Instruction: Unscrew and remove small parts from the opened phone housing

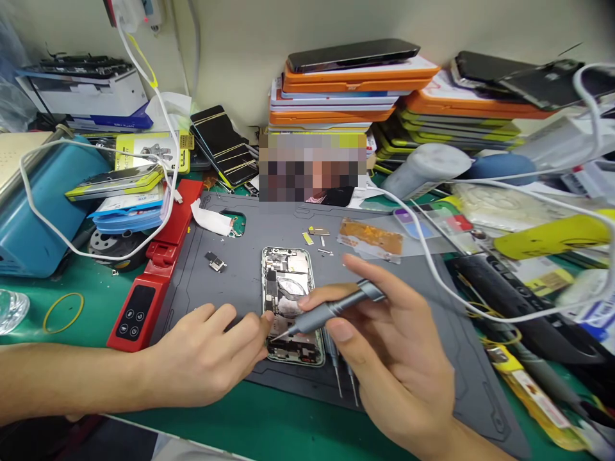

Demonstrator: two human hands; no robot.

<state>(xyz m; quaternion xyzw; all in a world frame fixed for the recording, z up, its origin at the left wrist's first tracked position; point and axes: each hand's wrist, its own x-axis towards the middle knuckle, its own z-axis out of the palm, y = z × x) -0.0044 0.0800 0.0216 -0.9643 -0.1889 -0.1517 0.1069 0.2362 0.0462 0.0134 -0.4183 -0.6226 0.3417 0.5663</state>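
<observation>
An opened phone [293, 349] lies on the grey work mat [211, 211], its inner boards and parts exposed. My left hand [211, 352] is closed at the phone's lower left edge, fingertips against the frame; its thumb is hidden. In my right hand [398, 346] is a grey screwdriver [327, 310], held between thumb and fingers and tilted, with its tip over the lower part of the phone. Two more thin screwdrivers [335, 362] lie beside the phone, partly behind my right hand. A small metal phone part [216, 261] sits to the left.
Small metal pieces [317, 237] and an orange film sheet [371, 238] lie behind the phone. A red device [139, 304] borders the mat at left. Orange boxes [355, 80] are stacked at the back. A white cable [435, 269] crosses the right side, near cluttered tools.
</observation>
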